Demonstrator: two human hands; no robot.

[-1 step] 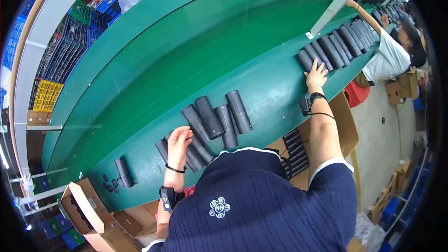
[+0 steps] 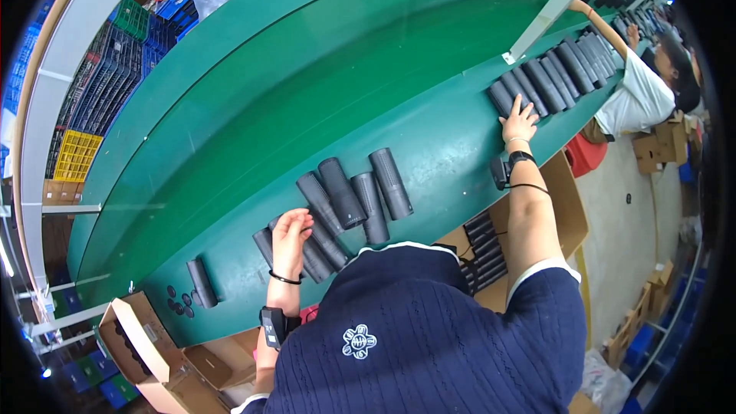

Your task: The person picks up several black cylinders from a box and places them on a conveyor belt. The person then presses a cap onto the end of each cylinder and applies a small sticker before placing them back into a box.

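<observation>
Table: a long green surface is seen curving across the view, with a darker, recessed green band running along its far side.
Co-worker: a person in a white top is seen at the far right, one arm stretched out over the table.
Right-hand box: an open cardboard box is set below the table's near edge; black cylinders are stacked inside.
Left-hand box: another open cardboard box is placed at the table's lower left corner.
Cylinder row: black cylinders are laid side by side along the table's right part.
Cylinder group: several more black cylinders are scattered at the middle, lying at slants, some touching.
Right hand: its fingers are spread wide over the near end of the row.
Left hand: its fingers are held narrow, loosely curled, above the group; whether anything is gripped cannot be told.
Lone cylinder: one black cylinder is left lying well apart, farther left.
Discs: small black discs are clustered just beside it.
</observation>
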